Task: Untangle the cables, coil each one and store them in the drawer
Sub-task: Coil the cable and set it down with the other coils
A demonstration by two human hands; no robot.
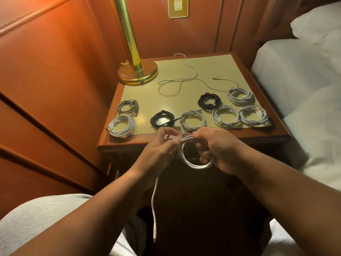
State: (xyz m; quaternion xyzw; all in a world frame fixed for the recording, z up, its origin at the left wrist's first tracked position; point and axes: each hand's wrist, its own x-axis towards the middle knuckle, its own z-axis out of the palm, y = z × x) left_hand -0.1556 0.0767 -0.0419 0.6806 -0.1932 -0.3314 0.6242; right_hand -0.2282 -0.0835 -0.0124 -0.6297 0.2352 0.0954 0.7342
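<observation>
Both hands hold one white cable (191, 164) in front of the nightstand's (184, 140) near edge. My right hand (215, 150) grips its coiled loops. My left hand (162, 145) pinches the strand beside the coil, and the free end with its plug (154, 231) hangs down below. Several coiled cables lie on the tabletop: two black ones (162, 120) (209, 101), a braided grey one (127, 106) and several white ones (121, 125) (193, 120) (226, 116) (253, 115) (239, 96). One thin white cable (184, 82) lies loose and uncoiled at the back. No drawer is visible.
A brass lamp base (138, 72) stands on the nightstand's back left corner. A bed with white linen (304, 89) is close on the right. Wood-panelled wall (55, 80) runs along the left. A wall switch plate (178, 6) is behind.
</observation>
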